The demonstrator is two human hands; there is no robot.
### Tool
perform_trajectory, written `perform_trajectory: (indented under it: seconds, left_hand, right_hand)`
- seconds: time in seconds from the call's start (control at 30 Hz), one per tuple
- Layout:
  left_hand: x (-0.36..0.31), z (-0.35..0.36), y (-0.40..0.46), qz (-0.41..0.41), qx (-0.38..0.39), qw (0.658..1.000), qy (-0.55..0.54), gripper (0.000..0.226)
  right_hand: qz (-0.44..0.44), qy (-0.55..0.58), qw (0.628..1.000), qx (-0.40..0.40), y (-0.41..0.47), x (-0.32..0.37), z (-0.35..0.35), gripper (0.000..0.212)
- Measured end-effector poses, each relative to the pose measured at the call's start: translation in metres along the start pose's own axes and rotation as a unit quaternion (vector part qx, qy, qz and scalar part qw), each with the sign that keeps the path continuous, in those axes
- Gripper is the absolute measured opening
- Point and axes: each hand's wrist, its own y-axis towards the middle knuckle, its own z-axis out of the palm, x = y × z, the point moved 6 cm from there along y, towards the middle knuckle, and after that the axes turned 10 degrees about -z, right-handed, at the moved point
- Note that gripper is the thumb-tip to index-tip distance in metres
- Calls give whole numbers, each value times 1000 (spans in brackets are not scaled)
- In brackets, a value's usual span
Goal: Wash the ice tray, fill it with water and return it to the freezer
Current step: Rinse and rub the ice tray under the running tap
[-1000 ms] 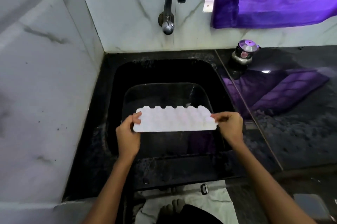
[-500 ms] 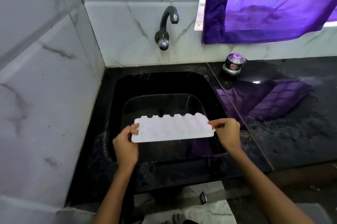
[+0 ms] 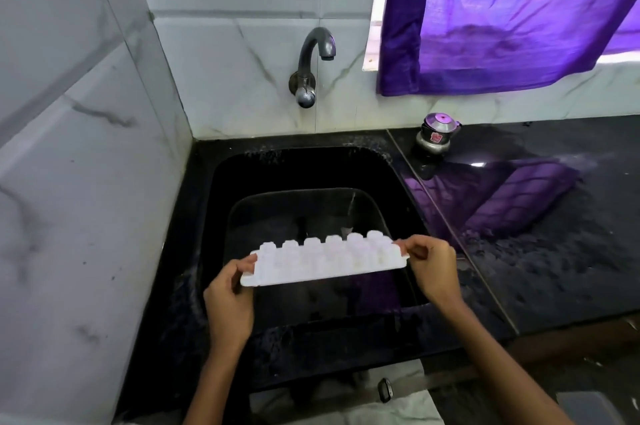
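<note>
Left hand [image 3: 228,300] fingers pinching the left end of the white ice tray [image 3: 322,260], held bottom-up over the black sink [image 3: 311,161], right end pinched by right hand [image 3: 433,268] fingers, tap [image 3: 311,68] beyond, steel pot [image 3: 438,135] on counter [image 3: 554,234] farther right.

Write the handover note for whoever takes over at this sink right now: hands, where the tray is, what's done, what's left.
Left hand: grips the left end of the ice tray.
Right hand: pinches the tray's right end.
Tray: white, held bottom side up over the black sink, right end slightly higher, below and in front of the tap.
Done: tray brought to the sink. No water is seen running from the tap.
Left: wash the tray, turn it cups up, fill it with water, take it to the freezer, which is not in view.
</note>
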Motion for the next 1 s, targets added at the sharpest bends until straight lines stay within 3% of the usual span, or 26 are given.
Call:
perform_trajectory:
  seconds: [0.27, 0.4, 0.6, 1.0]
  left_hand:
    - [-80, 0, 18, 93, -9, 990, -101, 19]
    - [-94, 12, 22, 106, -11, 989, -101, 34]
    - [-84, 89, 11, 37, 58, 996, -52, 30]
    - [-52, 299, -60, -168, 163, 971, 49, 38]
  right_hand:
    - [-56, 145, 988, -20, 47, 43, -53, 42]
    - [-47, 203, 978, -26, 59, 44, -80, 40]
    - [57, 250, 966, -30, 67, -24, -118, 20]
    - [168, 221, 959, 64, 96, -202, -251, 29]
